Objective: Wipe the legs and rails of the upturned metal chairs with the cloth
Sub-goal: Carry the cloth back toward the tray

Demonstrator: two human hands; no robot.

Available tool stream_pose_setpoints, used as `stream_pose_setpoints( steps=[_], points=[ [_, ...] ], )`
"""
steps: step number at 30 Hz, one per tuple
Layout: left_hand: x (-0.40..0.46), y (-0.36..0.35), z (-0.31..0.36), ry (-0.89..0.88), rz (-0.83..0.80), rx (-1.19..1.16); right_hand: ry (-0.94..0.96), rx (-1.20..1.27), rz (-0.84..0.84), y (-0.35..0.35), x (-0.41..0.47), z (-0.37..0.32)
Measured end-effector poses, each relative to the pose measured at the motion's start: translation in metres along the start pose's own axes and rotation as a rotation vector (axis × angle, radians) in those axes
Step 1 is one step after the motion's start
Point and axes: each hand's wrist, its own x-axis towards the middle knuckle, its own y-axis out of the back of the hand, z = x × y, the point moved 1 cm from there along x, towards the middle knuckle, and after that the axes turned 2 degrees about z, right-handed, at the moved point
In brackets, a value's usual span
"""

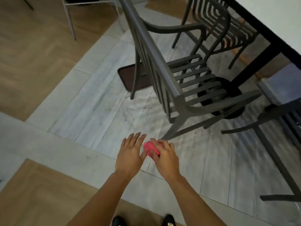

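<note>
Both hands meet low: right hand point(164, 156) grips a bunched pink cloth point(150, 148), left hand point(130, 152) spread flat beside it.

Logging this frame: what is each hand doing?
Left hand: open, fingers straight, beside the cloth.
Right hand: fingers curled round the cloth.

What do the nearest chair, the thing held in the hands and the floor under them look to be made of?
Nearest chair: likely painted metal, matte dark grey; thin slats, smooth dull sheen along the top rail.
Cloth: soft pink fabric, bunched in the right hand; left hand beside it.
Floor: pale veined tiles, probably stone or ceramic; wood-look planks alongside.
</note>
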Motion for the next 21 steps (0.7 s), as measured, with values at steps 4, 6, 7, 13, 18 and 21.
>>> stream_pose_setpoints(
  steps=[4,6,7,13,18,21],
  points=[
    [0.003,0.048,-0.033,0.040,0.009,0.020,0.039,-0.013,0.003,-0.001,0.019,-0.059],
    [0.006,0.071,-0.049,0.058,0.001,0.007,0.048,-0.009,0.000,-0.002,0.029,-0.086],
    [0.008,0.082,-0.057,0.064,0.001,0.010,0.047,-0.008,0.000,-0.001,0.034,-0.100],
    [0.026,0.142,-0.098,0.059,0.026,0.028,0.050,-0.035,0.034,0.007,0.069,-0.160],
    [0.055,0.178,-0.118,0.066,0.032,-0.004,0.039,-0.039,0.075,0.009,0.108,-0.193],
    [0.082,0.192,-0.138,0.046,0.016,0.010,0.045,-0.021,0.092,0.002,0.141,-0.213]
  ],
)
